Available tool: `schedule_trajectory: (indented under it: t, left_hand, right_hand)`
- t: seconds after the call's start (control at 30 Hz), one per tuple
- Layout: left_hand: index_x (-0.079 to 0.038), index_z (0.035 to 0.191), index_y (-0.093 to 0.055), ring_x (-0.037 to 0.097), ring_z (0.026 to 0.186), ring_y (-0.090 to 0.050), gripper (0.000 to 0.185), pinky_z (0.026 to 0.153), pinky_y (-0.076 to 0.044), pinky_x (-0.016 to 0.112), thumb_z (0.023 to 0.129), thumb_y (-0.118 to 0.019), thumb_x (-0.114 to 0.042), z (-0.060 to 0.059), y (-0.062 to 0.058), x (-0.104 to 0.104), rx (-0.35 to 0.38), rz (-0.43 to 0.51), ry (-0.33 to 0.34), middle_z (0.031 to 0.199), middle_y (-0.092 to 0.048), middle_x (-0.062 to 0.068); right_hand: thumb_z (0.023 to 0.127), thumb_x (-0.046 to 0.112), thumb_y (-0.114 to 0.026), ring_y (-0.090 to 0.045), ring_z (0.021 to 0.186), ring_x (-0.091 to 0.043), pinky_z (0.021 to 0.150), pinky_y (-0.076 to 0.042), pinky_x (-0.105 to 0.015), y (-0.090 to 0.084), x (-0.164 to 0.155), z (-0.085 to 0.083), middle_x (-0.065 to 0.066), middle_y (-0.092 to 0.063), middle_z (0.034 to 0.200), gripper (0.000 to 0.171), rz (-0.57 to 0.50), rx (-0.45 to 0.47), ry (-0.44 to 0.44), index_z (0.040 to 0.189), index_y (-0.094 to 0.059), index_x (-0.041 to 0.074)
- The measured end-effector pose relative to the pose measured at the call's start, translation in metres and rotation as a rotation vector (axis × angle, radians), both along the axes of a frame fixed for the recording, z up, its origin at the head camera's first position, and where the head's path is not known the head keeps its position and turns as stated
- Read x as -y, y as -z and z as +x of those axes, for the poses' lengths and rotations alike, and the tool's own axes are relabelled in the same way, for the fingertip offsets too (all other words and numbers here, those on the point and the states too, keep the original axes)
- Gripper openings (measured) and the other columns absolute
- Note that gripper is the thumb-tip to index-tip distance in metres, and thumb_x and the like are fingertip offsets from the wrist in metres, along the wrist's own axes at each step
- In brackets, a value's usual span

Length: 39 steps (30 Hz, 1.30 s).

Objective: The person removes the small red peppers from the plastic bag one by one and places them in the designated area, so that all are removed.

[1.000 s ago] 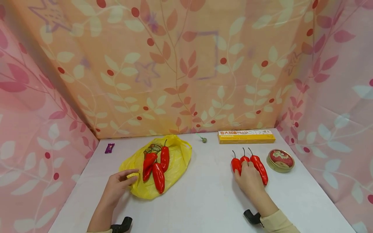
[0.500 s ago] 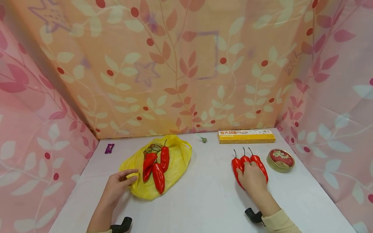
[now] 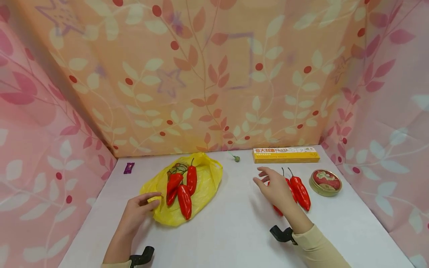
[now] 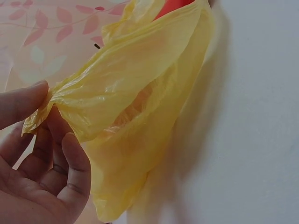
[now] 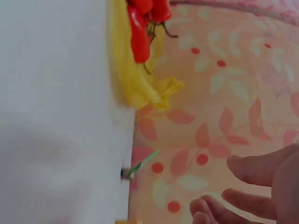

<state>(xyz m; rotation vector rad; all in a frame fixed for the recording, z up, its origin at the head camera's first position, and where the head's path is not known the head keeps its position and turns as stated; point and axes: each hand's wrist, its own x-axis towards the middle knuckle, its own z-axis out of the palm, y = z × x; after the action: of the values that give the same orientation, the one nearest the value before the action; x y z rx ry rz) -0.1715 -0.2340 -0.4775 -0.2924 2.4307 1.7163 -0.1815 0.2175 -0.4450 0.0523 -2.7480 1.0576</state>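
A yellow plastic bag [image 3: 204, 176] lies flat on the white table [image 3: 231, 230] with three red peppers [image 3: 183, 193] on top of it. My left hand [image 3: 149, 201] pinches the bag's near edge between thumb and fingers; the left wrist view shows the yellow plastic bag [image 4: 140, 88] bunched in that pinch by my left hand [image 4: 49, 109]. My right hand [image 3: 268, 178] hovers with fingers spread, holding nothing, just above a second group of red peppers [image 3: 300, 190] on the table at the right. In the right wrist view my right hand's fingers [image 5: 252, 170] are loose and empty.
A round red tin [image 3: 325, 182] sits right of the loose peppers. A yellow pasta box [image 3: 286, 155] lies along the back wall, with a small green object [image 3: 236, 159] left of it. A purple wrapper [image 3: 129, 168] rests at the back left. Patterned cloth walls enclose the table.
My right hand has lifted off the peppers at the right, opened its fingers and moved left. My left hand keeps its pinch on the bag.
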Motion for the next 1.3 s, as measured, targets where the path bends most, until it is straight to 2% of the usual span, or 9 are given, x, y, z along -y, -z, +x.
schedule_trajectory:
  t: [0.13, 0.3, 0.43, 0.57, 0.67, 0.83, 0.9, 1.1, 1.3]
  left_hand:
    - [-0.01, 0.13, -0.069, 0.024, 0.113, -0.047, 0.037, 0.082, -0.054, 0.02, 0.095, -0.071, -0.022, -0.001, 0.0, -0.002, 0.0, 0.007, -0.005, 0.138, -0.054, 0.012]
    - [-0.009, 0.131, -0.068, 0.024, 0.113, -0.049, 0.039, 0.082, -0.054, 0.02, 0.095, -0.072, -0.023, -0.002, 0.001, -0.003, 0.002, 0.026, -0.002, 0.138, -0.055, 0.012]
    - [-0.01, 0.131, -0.067, 0.024, 0.116, -0.047, 0.04, 0.083, -0.053, 0.019, 0.095, -0.072, -0.023, -0.002, 0.001, -0.003, 0.002, 0.032, 0.001, 0.141, -0.055, 0.012]
    - [-0.008, 0.131, -0.067, 0.025, 0.116, -0.047, 0.04, 0.082, -0.053, 0.019, 0.094, -0.072, -0.023, -0.001, 0.002, -0.002, 0.002, 0.036, -0.002, 0.141, -0.055, 0.012]
    - [-0.01, 0.131, -0.068, 0.024, 0.115, -0.048, 0.039, 0.082, -0.054, 0.02, 0.094, -0.072, -0.023, -0.001, 0.001, -0.001, 0.004, 0.035, -0.008, 0.14, -0.055, 0.012]
    - [-0.011, 0.131, -0.068, 0.024, 0.112, -0.048, 0.039, 0.081, -0.054, 0.02, 0.095, -0.072, -0.024, 0.0, 0.0, 0.002, 0.016, 0.026, -0.02, 0.139, -0.055, 0.011]
    - [-0.01, 0.131, -0.068, 0.024, 0.112, -0.048, 0.04, 0.081, -0.054, 0.02, 0.095, -0.072, -0.024, 0.001, 0.0, 0.003, 0.018, 0.029, -0.022, 0.139, -0.054, 0.011]
    - [-0.011, 0.132, -0.067, 0.024, 0.112, -0.049, 0.041, 0.082, -0.055, 0.022, 0.094, -0.072, -0.026, 0.001, 0.0, 0.003, 0.028, 0.052, -0.017, 0.139, -0.054, 0.011]
    - [-0.011, 0.132, -0.067, 0.024, 0.111, -0.051, 0.041, 0.082, -0.056, 0.023, 0.094, -0.072, -0.027, 0.001, 0.0, 0.004, 0.027, 0.057, -0.019, 0.138, -0.055, 0.01]
  right_hand:
    - [0.093, 0.029, -0.074, -0.069, 0.099, -0.025, 0.079, -0.061, -0.039, -0.005, 0.026, -0.014, -0.011, -0.072, 0.114, 0.046, -0.099, -0.045, -0.088, 0.133, -0.061, 0.011]
    - [0.092, 0.026, -0.075, -0.07, 0.1, -0.024, 0.081, -0.06, -0.039, -0.004, 0.06, -0.037, -0.009, -0.072, 0.112, 0.045, -0.215, -0.004, -0.157, 0.134, -0.062, 0.014]
    - [0.092, 0.026, -0.075, -0.069, 0.102, -0.027, 0.084, -0.06, -0.039, 0.0, 0.09, -0.055, -0.013, -0.071, 0.117, 0.047, -0.306, 0.058, -0.222, 0.135, -0.061, 0.012]
    - [0.092, 0.027, -0.074, -0.068, 0.104, -0.028, 0.085, -0.059, -0.038, 0.005, 0.119, -0.068, -0.015, -0.069, 0.121, 0.05, -0.346, 0.103, -0.275, 0.136, -0.06, 0.009]
    - [0.092, 0.027, -0.074, -0.069, 0.104, -0.03, 0.083, -0.06, -0.038, 0.008, 0.14, -0.075, -0.017, -0.068, 0.122, 0.05, -0.408, 0.141, -0.298, 0.136, -0.06, 0.008]
    - [0.09, 0.03, -0.078, -0.069, 0.102, -0.032, 0.078, -0.061, -0.036, 0.02, 0.179, -0.085, -0.018, -0.067, 0.122, 0.056, -0.557, 0.256, -0.308, 0.139, -0.058, 0.012]
    - [0.088, 0.032, -0.079, -0.067, 0.102, -0.031, 0.079, -0.06, -0.035, 0.026, 0.193, -0.087, -0.017, -0.067, 0.122, 0.059, -0.541, 0.266, -0.31, 0.14, -0.057, 0.014]
    - [0.087, 0.036, -0.079, -0.063, 0.098, -0.025, 0.076, -0.058, -0.032, 0.037, 0.222, -0.088, -0.016, -0.064, 0.124, 0.064, -0.4, 0.254, -0.308, 0.143, -0.056, 0.015]
    - [0.089, 0.033, -0.079, -0.062, 0.11, -0.03, 0.084, -0.057, -0.034, 0.041, 0.237, -0.089, -0.018, -0.064, 0.127, 0.073, -0.404, 0.234, -0.316, 0.153, -0.045, 0.024]
